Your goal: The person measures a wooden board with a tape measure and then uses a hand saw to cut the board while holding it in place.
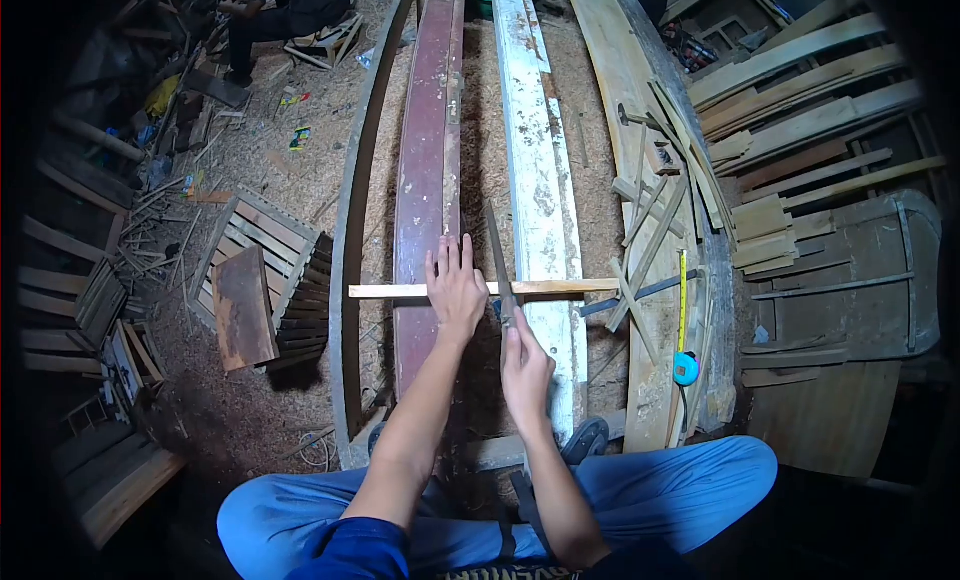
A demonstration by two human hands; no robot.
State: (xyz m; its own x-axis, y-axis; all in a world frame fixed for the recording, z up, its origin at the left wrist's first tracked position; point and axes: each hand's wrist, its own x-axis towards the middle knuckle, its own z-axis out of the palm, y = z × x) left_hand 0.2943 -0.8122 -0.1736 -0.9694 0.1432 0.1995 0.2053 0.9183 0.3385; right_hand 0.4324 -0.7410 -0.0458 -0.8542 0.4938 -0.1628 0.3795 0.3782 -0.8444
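Observation:
A narrow pale wood strip point(385, 291) lies crosswise over a dark red plank point(425, 180) and a white, paint-worn plank point(540, 180). My left hand point(458, 295) presses flat on the strip over the red plank, its fingers stretched forward. Just to its right, my right hand point(527, 365) is closed around the handle of a hand saw point(497, 245). The long narrow blade points away from me and crosses the strip between the two planks. Whether its teeth have cut into the wood cannot be made out.
A yellow tape measure with a blue case point(686, 368) lies partly pulled out on a wide board point(640, 400) at right, near loose wood offcuts point(655, 215). A slatted crate point(265, 270) stands at left. Sawdust covers the floor. Another person point(290, 15) sits far left.

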